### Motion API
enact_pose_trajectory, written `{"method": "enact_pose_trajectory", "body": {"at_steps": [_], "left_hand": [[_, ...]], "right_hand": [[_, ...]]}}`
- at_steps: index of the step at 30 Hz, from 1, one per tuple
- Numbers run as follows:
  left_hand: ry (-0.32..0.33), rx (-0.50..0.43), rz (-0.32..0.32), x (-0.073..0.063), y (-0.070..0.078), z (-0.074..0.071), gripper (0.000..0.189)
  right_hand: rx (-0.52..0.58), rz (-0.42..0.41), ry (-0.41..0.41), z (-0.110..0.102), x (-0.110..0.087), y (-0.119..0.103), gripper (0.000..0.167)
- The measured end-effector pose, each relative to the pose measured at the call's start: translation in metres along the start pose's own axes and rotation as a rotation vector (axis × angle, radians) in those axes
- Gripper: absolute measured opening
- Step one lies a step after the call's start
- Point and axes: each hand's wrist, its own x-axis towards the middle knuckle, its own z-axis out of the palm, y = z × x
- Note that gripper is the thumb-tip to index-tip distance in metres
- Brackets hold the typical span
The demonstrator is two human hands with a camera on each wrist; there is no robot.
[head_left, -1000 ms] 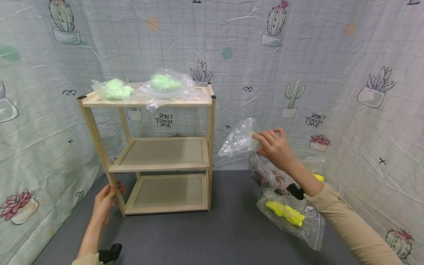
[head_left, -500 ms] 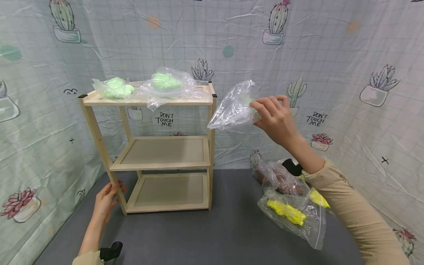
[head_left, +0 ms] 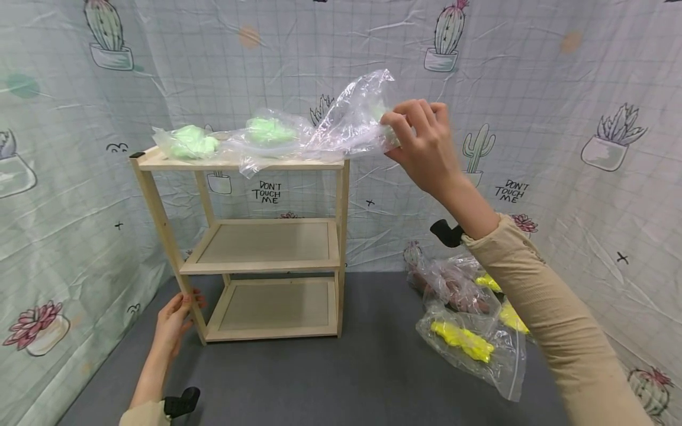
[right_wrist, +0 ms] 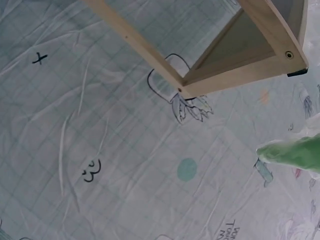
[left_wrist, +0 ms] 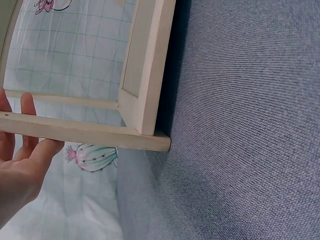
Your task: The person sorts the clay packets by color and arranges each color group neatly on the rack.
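Observation:
A three-tier wooden shelf [head_left: 261,269] stands on the dark grey cloth. My left hand [head_left: 171,319] grips its front left post, fingers behind and thumb in front; the left wrist view shows fingers round the post [left_wrist: 85,131]. Above the shelf's top right corner, my right hand [head_left: 426,145] pinches a clear plastic bag [head_left: 348,112] with pale green stuff inside. That green content [right_wrist: 292,152] shows at the edge of the right wrist view, where the hand is out of sight. Two bagged light green lumps, one left [head_left: 189,142] and one centre [head_left: 270,131], lie on the top tier.
Right of the shelf lie a bag with a yellow piece [head_left: 462,340], a bag with brownish-red pieces [head_left: 458,296] and more yellow [head_left: 512,318] partly behind the sleeve. A cactus-print curtain [head_left: 394,35] surrounds the back and sides.
My right hand has risen and moved slightly left with the clear bag, from beside the shelf to its top right corner. My left hand has stayed on the post.

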Motion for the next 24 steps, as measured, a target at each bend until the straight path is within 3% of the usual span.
{"method": "enact_pose_trajectory", "body": {"at_steps": [11, 17, 24], "left_hand": [[0.003, -0.016, -0.014, -0.001, 0.004, 0.002, 0.033], [0.005, -0.011, -0.004, -0.003, 0.005, 0.002, 0.027], [0.005, 0.015, -0.014, -0.005, 0.007, 0.003, 0.025]], "right_hand": [[-0.018, -0.065, -0.035, 0.027, 0.021, -0.007, 0.043], [-0.082, -0.112, -0.051, 0.045, 0.031, -0.013, 0.043], [-0.126, -0.107, -0.073, 0.066, 0.034, -0.015, 0.035]]}}
